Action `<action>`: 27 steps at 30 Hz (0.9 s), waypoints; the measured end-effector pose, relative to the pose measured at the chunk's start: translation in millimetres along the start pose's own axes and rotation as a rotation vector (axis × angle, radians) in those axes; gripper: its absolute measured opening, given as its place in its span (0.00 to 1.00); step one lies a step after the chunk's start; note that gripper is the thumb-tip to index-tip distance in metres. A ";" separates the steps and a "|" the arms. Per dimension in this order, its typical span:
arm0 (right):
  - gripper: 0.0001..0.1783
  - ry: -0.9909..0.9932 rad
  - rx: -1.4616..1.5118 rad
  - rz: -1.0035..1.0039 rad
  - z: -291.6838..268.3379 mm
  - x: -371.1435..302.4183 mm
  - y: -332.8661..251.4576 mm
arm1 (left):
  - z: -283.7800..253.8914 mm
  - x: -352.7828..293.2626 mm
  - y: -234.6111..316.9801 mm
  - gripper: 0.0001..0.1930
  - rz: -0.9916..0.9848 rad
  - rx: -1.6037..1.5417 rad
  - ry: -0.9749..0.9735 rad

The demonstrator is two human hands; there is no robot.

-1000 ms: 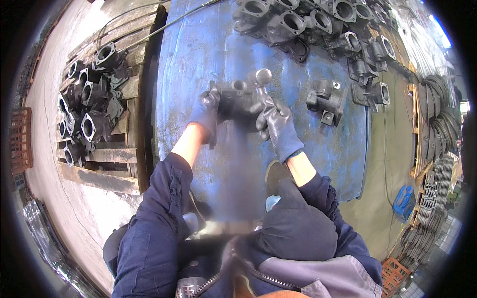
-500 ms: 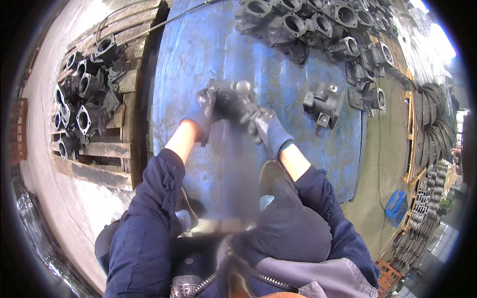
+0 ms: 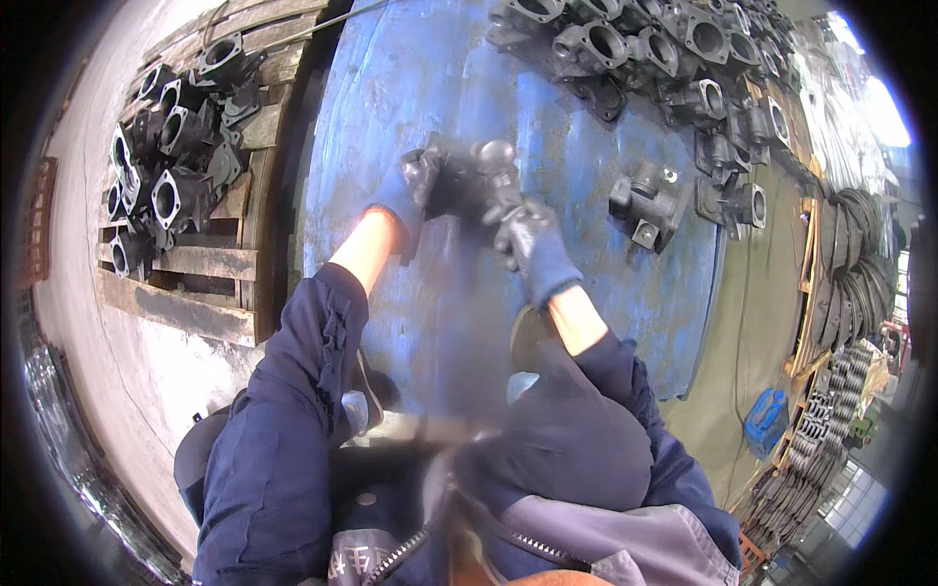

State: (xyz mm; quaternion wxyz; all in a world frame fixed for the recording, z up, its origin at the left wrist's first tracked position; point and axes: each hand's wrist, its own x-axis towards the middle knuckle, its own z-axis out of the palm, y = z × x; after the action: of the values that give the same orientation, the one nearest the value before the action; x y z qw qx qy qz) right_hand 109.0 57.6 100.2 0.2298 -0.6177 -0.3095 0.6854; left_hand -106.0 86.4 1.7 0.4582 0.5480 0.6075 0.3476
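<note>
On the blue work surface (image 3: 391, 342), a black metal casting (image 3: 452, 188) is held between my gloved hands, smeared by blur. My left hand (image 3: 418, 190) is closed around its left side. My right hand (image 3: 532, 239) has its fingers wrapped round a dark, narrow piece with a rounded grey end (image 3: 493, 153). Whether that piece is a separate tool or part of the casting, I cannot tell. Another black casting (image 3: 650, 203) lies alone to the right of my hands.
Several flanged castings (image 3: 655, 49) are heaped at the far right of the blue surface. More castings (image 3: 176, 146) stand on a wooden pallet (image 3: 186, 311) at left. A blue plastic jug (image 3: 765, 422) is on the floor at right, near stacked metal parts (image 3: 831, 400).
The view has shifted slightly. Both hands and the held casting appear a little higher in the picture, and my right hand sits closer round the narrow piece.
</note>
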 end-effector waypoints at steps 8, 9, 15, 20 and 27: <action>0.16 0.117 -0.028 0.035 6.0 -6.8 6.5 | -1.4 1.2 -0.3 0.27 0.085 0.004 0.009; 0.17 0.092 -0.069 -0.019 5.2 -7.4 5.7 | -1.7 0.1 -0.6 0.27 0.012 0.018 -0.016; 0.16 0.200 0.020 -0.048 12.3 -8.9 5.2 | 0.8 1.5 10.9 0.27 -0.374 -0.486 -0.051; 0.20 0.126 0.051 -0.097 15.0 -10.9 3.1 | 3.6 8.6 10.2 0.27 -0.426 -0.508 -0.052; 0.25 0.088 -0.095 -0.056 13.6 -11.5 2.9 | -4.0 8.0 -28.9 0.28 -0.155 -0.303 -0.108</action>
State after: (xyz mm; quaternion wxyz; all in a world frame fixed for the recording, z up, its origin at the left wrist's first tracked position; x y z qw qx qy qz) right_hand 97.2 45.6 106.9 0.2327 -0.6484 -0.3485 0.6356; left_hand -119.6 90.0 -25.0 0.5928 0.4420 0.5633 0.3687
